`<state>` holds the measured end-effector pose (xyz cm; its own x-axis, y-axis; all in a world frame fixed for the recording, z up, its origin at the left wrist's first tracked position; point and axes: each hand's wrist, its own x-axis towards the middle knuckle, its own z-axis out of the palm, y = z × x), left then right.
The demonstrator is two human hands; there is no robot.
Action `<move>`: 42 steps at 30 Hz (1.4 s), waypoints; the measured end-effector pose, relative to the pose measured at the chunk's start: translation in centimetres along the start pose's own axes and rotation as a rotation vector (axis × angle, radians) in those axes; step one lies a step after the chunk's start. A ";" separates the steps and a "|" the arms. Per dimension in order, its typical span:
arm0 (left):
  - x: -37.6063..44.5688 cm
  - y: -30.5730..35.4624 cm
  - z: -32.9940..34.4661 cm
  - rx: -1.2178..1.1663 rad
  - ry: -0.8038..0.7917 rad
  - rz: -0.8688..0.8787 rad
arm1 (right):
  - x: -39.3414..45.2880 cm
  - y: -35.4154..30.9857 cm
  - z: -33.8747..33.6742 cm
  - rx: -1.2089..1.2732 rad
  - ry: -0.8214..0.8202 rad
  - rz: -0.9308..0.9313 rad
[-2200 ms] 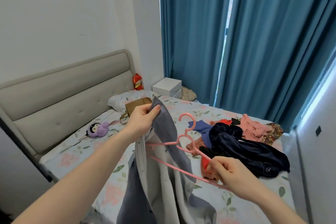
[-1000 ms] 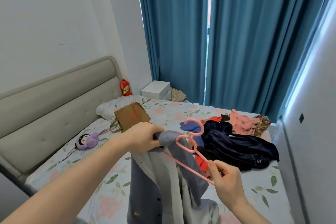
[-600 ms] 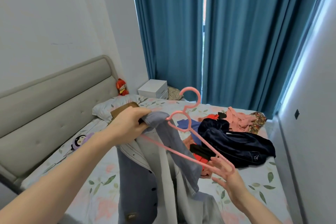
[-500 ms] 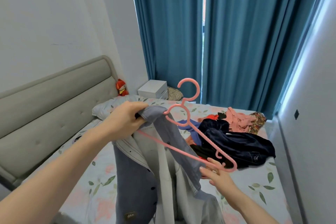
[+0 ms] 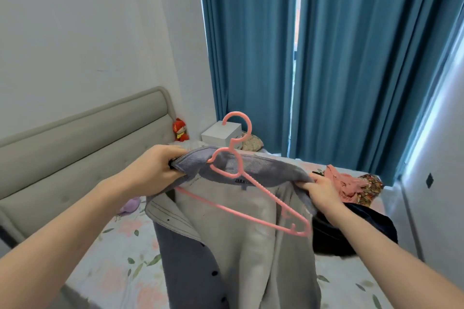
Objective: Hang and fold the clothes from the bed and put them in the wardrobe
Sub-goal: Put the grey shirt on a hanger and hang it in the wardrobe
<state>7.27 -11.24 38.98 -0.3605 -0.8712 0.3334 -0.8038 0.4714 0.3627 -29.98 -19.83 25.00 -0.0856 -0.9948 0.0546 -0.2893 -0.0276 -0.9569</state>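
Two bare forearms reach in from the near edge, one at the left, one at the right. No sleeve shows on either. The left hand (image 5: 155, 170) and right hand (image 5: 322, 190) wear no gloves, rings or watch.

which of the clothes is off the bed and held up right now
The grey jacket, with the pink hanger inside. The left hand and right hand each hold its collar; the dark garment and pink garment lie on the bed.

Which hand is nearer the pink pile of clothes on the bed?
Right. The right hand grips the grey jacket's collar end just in front of the pink clothes, overlapping them in view. The left hand grips the opposite collar end, far across the jacket.
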 end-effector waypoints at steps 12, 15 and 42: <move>1.3 -2.5 3.0 0.326 0.121 -0.201 | -2.7 -18.2 -2.3 0.178 -0.087 -0.328; 2.3 -2.7 3.7 0.279 0.185 -0.314 | -6.8 -20.0 -0.7 0.182 -0.255 -0.461; 4.4 1.0 7.0 0.277 0.491 -0.308 | -11.6 -9.1 9.1 0.058 -0.523 -0.175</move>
<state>1.59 -15.57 34.65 0.1127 -0.7659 0.6330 -0.9520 0.0992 0.2895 -17.66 -8.91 30.43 0.4482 -0.8904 0.0792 -0.2026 -0.1875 -0.9611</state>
